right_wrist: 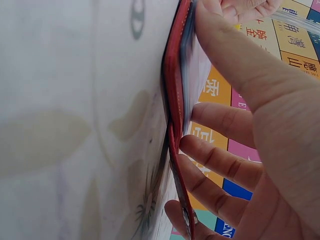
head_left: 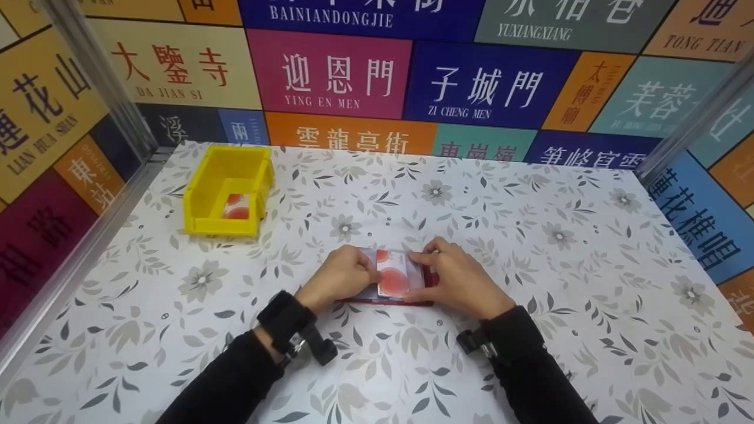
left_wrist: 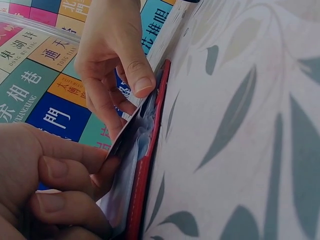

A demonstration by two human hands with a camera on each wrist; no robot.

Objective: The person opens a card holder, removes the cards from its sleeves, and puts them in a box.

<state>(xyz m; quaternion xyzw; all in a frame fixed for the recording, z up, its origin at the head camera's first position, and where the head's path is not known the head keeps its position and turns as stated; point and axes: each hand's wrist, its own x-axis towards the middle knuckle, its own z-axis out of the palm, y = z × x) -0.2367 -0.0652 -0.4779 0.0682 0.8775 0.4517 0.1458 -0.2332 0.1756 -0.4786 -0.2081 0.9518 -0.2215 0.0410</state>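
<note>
A white card [head_left: 392,282] with red circles lies over the clear plastic sleeves of a red card holder [head_left: 421,302] on the table. My left hand [head_left: 341,275] pinches the card's left edge between thumb and index finger, its other fingers curled. Around the holder's right side, my right hand [head_left: 456,277] grips with the thumb at the near end and fingers towards the far end. In the left wrist view, the sleeves [left_wrist: 142,132] bulge apart under the card. A metal snap [right_wrist: 186,216] shows on the holder's flap in the right wrist view, beside the right fingertips.
A yellow bin [head_left: 221,226] stands at the back left, with a similar red-and-white card [head_left: 237,206] inside. The table is covered with a leaf-and-flower cloth [head_left: 565,271]. Coloured panels with lettering [head_left: 330,73] rise behind it and at both sides.
</note>
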